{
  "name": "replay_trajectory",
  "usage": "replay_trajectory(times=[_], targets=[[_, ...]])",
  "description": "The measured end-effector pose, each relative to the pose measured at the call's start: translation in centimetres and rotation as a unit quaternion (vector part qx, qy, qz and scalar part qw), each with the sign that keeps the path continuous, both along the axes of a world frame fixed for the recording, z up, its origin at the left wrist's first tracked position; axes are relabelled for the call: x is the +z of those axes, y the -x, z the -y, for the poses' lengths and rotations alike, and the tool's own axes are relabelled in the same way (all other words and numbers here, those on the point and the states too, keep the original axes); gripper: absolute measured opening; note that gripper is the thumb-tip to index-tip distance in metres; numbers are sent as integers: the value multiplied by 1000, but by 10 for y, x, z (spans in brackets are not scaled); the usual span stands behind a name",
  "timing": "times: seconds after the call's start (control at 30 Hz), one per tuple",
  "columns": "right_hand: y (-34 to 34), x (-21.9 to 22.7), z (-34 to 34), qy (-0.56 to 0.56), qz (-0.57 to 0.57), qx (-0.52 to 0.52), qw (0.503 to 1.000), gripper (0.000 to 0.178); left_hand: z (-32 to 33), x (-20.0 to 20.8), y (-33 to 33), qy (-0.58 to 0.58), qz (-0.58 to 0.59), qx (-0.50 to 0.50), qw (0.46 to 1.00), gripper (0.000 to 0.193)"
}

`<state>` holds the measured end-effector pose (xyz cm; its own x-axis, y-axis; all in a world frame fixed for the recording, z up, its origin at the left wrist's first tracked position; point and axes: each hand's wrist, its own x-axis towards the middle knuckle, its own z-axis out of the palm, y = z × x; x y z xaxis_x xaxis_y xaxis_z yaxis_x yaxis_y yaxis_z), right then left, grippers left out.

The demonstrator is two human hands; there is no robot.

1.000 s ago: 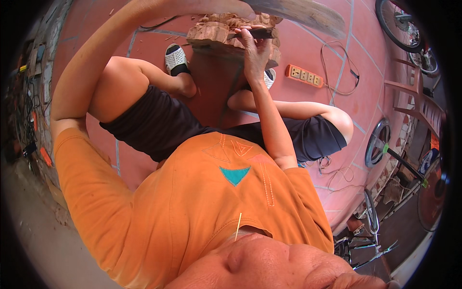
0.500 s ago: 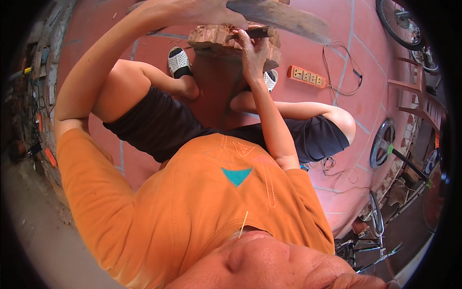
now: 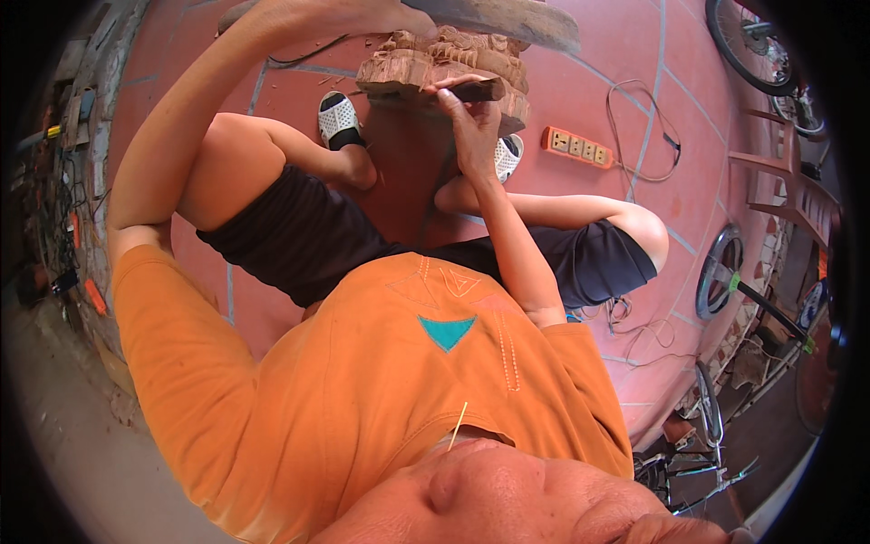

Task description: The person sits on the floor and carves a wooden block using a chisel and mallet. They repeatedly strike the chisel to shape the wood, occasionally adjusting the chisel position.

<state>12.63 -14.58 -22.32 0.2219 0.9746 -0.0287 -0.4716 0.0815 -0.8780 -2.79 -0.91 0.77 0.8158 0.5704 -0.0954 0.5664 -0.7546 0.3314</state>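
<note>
My left hand [image 3: 405, 18], partly cut off by the upper edge, is closed on a big knife with a broad grey blade [image 3: 535, 24]. The blade reaches rightward above a rough, chopped wooden block [image 3: 394, 71]. My right hand [image 3: 473, 122] pinches a small dark piece of wood [image 3: 480, 89] against the block's near side, its thumb on top. The blade is apart from my right fingers. How my left fingers wrap the handle is hidden.
My feet in white sandals [image 3: 337, 113] flank the block. Right of it lie an orange power strip [image 3: 577, 146] and its looped cord [image 3: 654, 172] on red tiles. Wood chips are scattered at the far left. Bicycle wheels [image 3: 722, 270] and a reddish chair [image 3: 797, 186] stand at the right.
The blade, blurred and slanting down to the right before, is now higher and more level, uncovering the block's top. My right hand and the wood piece have shifted slightly nearer.
</note>
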Motion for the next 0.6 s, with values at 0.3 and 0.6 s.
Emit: replay_trajectory(times=[0.3, 0.6], targets=[[-12, 3, -18, 0, -12, -99, 995, 12, -10, -12, 16, -46, 50, -23, 997, 65], [-4, -6, -18, -22, 67, -13, 997, 10, -9, -11, 13, -24, 39, -28, 999, 64]])
